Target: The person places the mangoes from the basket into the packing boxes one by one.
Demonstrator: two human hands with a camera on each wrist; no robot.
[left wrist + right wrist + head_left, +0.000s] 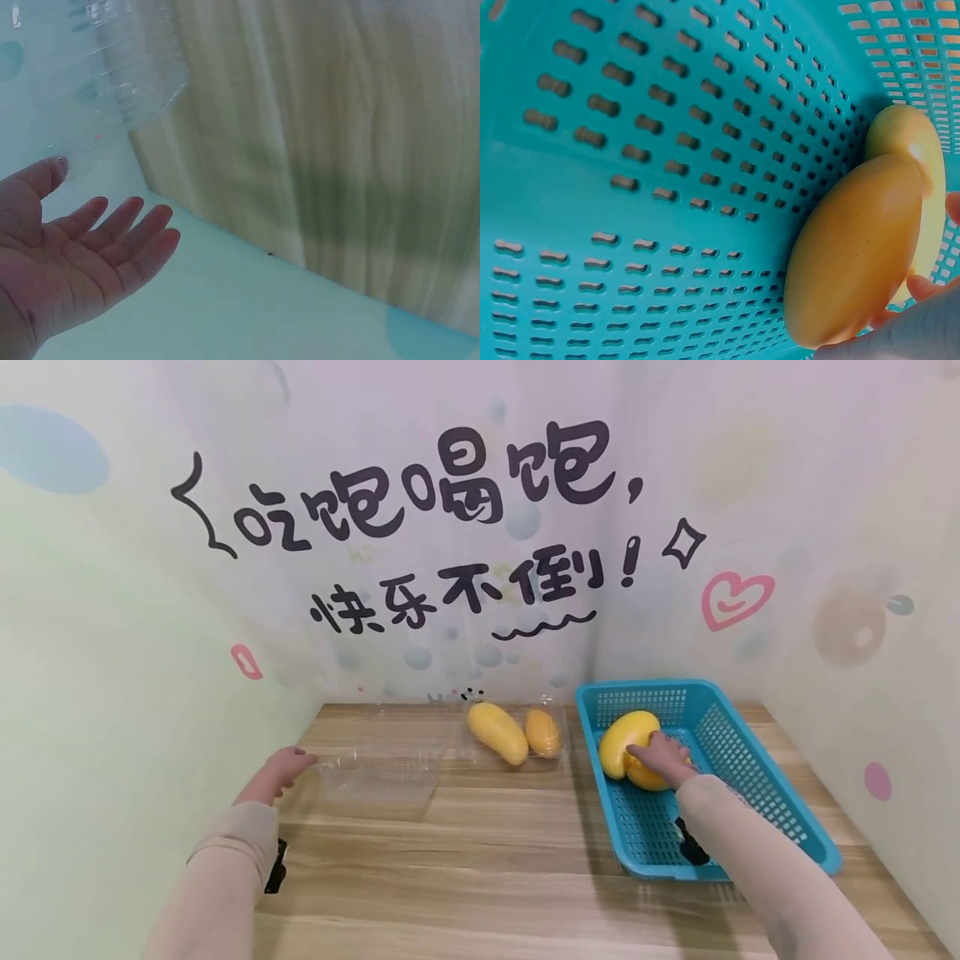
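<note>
A turquoise basket (628,852) holds a yellow mango (622,739) and a more orange mango (855,255), which overlap. My right hand (666,756) reaches over the basket's side, fingertips at these mangoes; much of the orange one lies under the hand in the head view. The right wrist view shows only some fingers (919,322) at the mangoes' lower end. My left hand (90,255) has its palm turned up and fingers loosely extended, the thumb at the edge of a clear plastic container (378,777). No fruit shows in that container.
Behind and right of the clear container, a second clear plastic box (558,752) holds a long yellow mango (498,733) and a smaller orange one (543,732). All stand on a wood-grain table (450,877). Printed walls (420,610) enclose the back and both sides.
</note>
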